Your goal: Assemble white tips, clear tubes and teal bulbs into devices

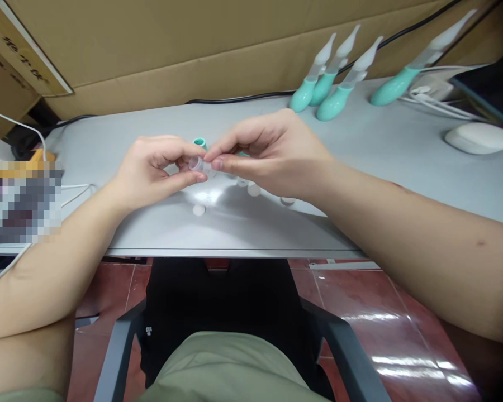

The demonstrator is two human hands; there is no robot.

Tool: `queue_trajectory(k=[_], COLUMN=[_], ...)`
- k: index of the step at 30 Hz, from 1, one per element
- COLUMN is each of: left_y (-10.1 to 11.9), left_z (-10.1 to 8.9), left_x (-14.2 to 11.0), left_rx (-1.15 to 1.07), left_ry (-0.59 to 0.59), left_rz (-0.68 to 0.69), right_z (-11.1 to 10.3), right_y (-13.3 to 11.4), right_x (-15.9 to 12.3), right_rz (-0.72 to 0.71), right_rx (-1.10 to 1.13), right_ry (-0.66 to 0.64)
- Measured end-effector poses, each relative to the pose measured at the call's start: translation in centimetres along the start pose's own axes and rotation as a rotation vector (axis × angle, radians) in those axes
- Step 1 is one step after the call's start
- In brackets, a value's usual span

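My left hand (155, 167) and my right hand (268, 151) meet above the grey table (360, 162), fingertips pinched together on a small clear plastic piece (198, 163). A teal ring-shaped part (200, 142) shows just behind my fingers; I cannot tell whether it rests on the table or is held. Several small white round caps lie on the table under my hands, such as one cap (198, 210) and another (254, 190).
Several teal squeeze bulbs with clear tapered tips (331, 84) stand at the back, one more (406, 78) leaning right. A white mouse (480, 137) and white cables lie far right. Cardboard lines the back. A chair sits under the table edge.
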State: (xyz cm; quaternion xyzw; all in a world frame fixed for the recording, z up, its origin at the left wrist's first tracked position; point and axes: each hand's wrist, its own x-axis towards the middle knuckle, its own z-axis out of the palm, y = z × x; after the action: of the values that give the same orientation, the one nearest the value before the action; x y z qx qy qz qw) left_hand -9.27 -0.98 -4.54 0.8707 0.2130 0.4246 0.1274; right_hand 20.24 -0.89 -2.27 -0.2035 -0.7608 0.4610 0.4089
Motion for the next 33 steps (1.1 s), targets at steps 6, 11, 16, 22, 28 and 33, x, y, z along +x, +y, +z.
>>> queue_trajectory(k=[6, 11, 16, 22, 28, 33], left_y=[0.6, 1.7, 2.1, 2.5, 1.5, 1.5], left_z=[-0.2, -0.3, -0.1, 0.1, -0.3, -0.2], left_x=[0.2, 0.4, 0.6, 0.4, 0.1, 0.0], left_rx=[0.035, 0.095, 0.147, 0.208, 0.298, 0.309], left_ry=[-0.021, -0.026, -0.038, -0.022, -0.013, -0.015], left_rz=[0.055, -0.012, 0.002, 0.007, 0.124, 0.083], right_z=[0.1, 0.1, 0.1, 0.0, -0.1, -0.3], right_y=[-0.1, -0.5, -0.7, -0.7, -0.3, -0.3], right_x=[0.0, 0.3, 0.1, 0.0, 0.0, 0.1], right_rz=[0.079, 0.109, 0.134, 0.139, 0.144, 0.128], right_rx=[0.013, 0.055, 0.045, 0.094, 0.114, 0.1], right_ry=[0.034, -0.021, -0.024, -0.059, -0.095, -0.098])
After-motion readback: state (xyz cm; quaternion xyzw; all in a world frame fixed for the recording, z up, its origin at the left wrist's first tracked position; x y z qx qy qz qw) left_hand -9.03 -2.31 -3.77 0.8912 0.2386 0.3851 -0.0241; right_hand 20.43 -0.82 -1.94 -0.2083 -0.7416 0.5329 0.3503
